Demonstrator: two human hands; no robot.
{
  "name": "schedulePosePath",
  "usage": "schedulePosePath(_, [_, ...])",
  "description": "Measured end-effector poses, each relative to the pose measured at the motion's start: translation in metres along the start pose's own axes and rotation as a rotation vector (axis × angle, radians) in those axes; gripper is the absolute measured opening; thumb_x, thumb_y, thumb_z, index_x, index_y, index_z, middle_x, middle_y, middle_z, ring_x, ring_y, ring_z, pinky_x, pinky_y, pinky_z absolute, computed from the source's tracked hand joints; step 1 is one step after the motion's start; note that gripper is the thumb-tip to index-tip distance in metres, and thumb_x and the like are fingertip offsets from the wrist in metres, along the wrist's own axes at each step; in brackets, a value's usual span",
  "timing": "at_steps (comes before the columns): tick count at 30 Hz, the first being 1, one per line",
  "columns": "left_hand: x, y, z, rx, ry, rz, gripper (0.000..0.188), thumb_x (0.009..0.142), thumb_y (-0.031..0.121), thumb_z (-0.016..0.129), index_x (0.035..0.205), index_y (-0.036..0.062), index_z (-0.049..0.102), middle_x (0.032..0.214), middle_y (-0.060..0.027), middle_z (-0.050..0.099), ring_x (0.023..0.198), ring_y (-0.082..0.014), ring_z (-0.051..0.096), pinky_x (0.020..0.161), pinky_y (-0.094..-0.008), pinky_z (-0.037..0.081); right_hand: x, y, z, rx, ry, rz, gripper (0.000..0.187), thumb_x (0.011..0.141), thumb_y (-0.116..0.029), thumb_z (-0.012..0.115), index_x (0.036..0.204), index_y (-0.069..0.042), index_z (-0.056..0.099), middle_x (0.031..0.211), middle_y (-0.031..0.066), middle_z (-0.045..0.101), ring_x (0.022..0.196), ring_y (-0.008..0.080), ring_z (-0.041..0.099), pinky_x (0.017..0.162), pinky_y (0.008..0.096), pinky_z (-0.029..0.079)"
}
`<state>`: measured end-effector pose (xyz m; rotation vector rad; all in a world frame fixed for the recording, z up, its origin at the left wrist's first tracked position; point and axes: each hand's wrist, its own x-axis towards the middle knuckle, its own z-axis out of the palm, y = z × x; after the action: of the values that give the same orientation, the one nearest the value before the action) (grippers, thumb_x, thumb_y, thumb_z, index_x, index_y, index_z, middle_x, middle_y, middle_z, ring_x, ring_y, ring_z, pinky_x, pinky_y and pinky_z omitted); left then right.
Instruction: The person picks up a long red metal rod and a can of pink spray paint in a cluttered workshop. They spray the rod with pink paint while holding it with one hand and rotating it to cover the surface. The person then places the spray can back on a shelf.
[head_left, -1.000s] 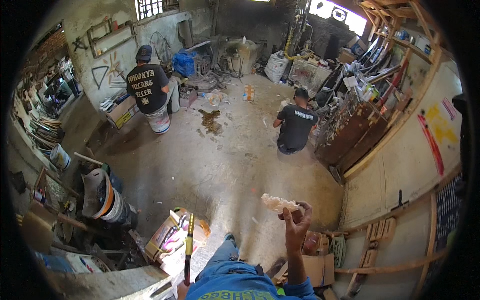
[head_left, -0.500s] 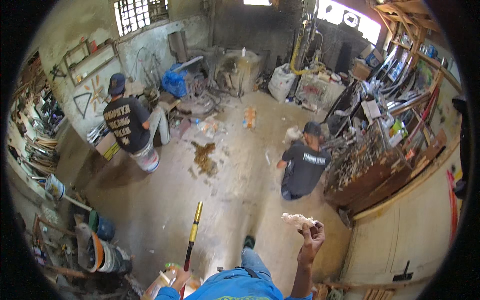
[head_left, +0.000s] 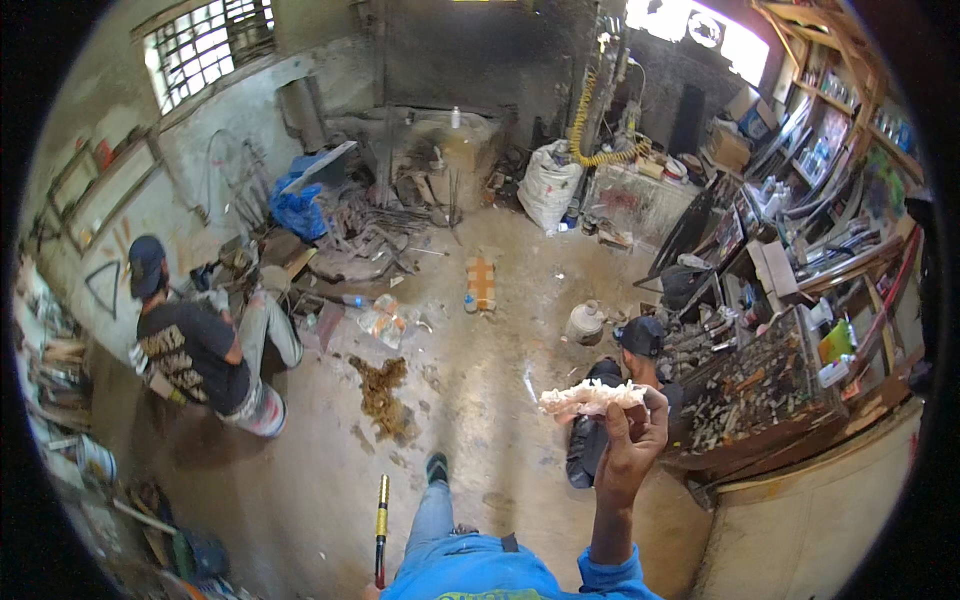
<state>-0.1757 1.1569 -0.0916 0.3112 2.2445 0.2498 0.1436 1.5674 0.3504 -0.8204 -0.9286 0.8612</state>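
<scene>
Currently, right hand (head_left: 632,432) is up ahead of the torso, right of centre; thumb and fingers pinch the right end of a ragged pinkish-white slab (head_left: 588,399), material not determinable. Slab lies roughly level in the air, overlapping the view of a co-worker (head_left: 643,336) in a dark cap. Left hand (head_left: 371,592) barely shows at the lower edge, by the lower end of a near-upright yellow-and-black rod (head_left: 382,512); its finger state cannot be told. Farther off: second co-worker (head_left: 195,350) seated on a bucket (head_left: 266,412); brown patch (head_left: 383,396) on the floor (head_left: 320,490); white woven sack (head_left: 550,185).
</scene>
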Motion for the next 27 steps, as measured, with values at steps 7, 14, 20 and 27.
schedulePosePath(7, [0.163, 0.235, -0.088, 0.027, -0.083, 0.066, 0.031, 0.081, 0.025, 0.076, 0.085, -0.0035, 0.066, 0.071, -0.0149, 0.065, 0.059, -0.0243, 0.064, 0.052, -0.0393, 0.05, 0.174, 0.072, 0.114, -0.018, 0.129, 0.049, 0.04, 0.09, -0.001, 0.071, 0.122, 0.001, 0.048, 0.097, 0.0101, 0.067, 0.082, 0.0125, 0.065, 0.072, 0.0281, 0.058])
schedulePosePath(14, [0.319, 0.49, -0.098, -0.217, -0.21, 0.204, 0.021, 0.084, 0.019, 0.075, 0.078, 0.0024, 0.063, 0.062, -0.0077, 0.059, 0.05, -0.0179, 0.057, 0.041, -0.0353, 0.046, 0.348, 0.146, 0.137, -0.059, 0.218, 0.05, 0.046, 0.09, -0.005, 0.073, 0.125, -0.001, 0.045, 0.092, 0.0093, 0.065, 0.08, 0.0112, 0.063, 0.067, 0.025, 0.054])
schedulePosePath(20, [0.351, 0.695, -0.049, 0.03, -0.126, 0.271, 0.025, 0.082, 0.019, 0.075, 0.084, -0.0008, 0.059, 0.065, -0.0075, 0.06, 0.051, -0.0192, 0.057, 0.047, -0.0382, 0.045, 0.511, 0.203, 0.132, -0.186, 0.204, -0.186, 0.021, 0.091, -0.009, 0.071, 0.105, 0.001, 0.061, 0.093, 0.0094, 0.067, 0.078, 0.0133, 0.062, 0.069, 0.028, 0.051])
schedulePosePath(27, [0.377, 0.948, 0.035, 0.256, -0.146, 0.405, 0.027, 0.083, 0.021, 0.075, 0.088, -0.0017, 0.06, 0.069, -0.011, 0.062, 0.058, -0.0237, 0.059, 0.053, -0.0401, 0.046, 0.689, 0.287, 0.118, 0.083, -0.016, 0.035, 0.043, 0.092, -0.039, 0.07, 0.099, 0.003, 0.071, 0.09, 0.0133, 0.071, 0.076, 0.0144, 0.063, 0.069, 0.0247, 0.046])
